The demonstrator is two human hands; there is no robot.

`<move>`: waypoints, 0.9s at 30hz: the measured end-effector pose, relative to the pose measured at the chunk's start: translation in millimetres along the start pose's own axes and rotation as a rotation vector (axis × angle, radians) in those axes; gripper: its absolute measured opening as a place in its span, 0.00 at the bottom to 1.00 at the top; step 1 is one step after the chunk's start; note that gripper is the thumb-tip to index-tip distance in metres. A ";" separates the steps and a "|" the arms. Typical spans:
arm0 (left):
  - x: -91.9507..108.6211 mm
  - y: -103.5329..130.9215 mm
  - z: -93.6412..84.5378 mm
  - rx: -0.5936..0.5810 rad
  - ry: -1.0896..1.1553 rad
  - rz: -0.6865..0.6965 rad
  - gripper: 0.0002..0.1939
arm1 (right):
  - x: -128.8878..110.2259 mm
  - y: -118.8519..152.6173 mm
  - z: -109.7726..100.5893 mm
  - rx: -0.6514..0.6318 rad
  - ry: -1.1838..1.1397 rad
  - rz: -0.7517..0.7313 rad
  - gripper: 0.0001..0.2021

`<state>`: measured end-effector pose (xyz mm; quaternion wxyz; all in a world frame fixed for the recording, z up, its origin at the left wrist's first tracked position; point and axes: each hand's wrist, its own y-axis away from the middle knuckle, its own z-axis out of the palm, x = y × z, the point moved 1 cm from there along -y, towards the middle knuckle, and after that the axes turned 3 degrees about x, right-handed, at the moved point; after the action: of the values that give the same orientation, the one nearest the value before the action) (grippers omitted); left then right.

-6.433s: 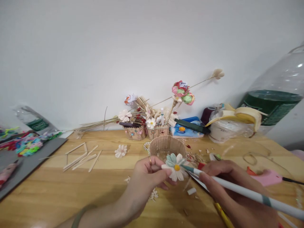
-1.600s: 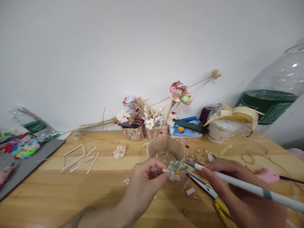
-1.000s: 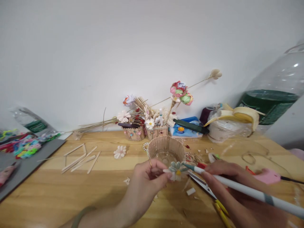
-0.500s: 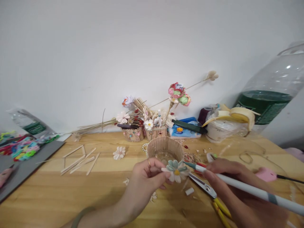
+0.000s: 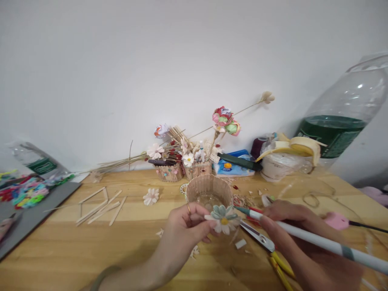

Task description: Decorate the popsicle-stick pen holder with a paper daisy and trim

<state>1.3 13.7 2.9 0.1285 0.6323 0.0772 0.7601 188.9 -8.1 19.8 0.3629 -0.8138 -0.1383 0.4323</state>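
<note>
My left grip (image 5: 184,230) pinches the flower (image 5: 224,221) by one petal, above the bench (image 5: 75,250) and near the round basket (image 5: 209,185). My right grip (image 5: 306,260) pinches the white marker (image 5: 315,239), its teal tip (image 5: 243,210) at the flower's upper petals (image 5: 222,210); contact cannot be confirmed. Scissors (image 5: 263,239) lie below.

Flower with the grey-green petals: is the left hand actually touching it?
Touching. The head view shows the left hand pinching the flower at its left side, with no gap between them.
</note>
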 end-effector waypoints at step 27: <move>-4.1 -0.2 -1.5 -0.066 0.052 0.025 0.12 | -1.5 -0.3 5.3 -0.008 -0.076 0.070 0.06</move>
<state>0.6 12.8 -1.4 0.1375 0.6086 0.0475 0.7800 183.8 -6.2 19.0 0.3389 -0.8027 -0.1252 0.4745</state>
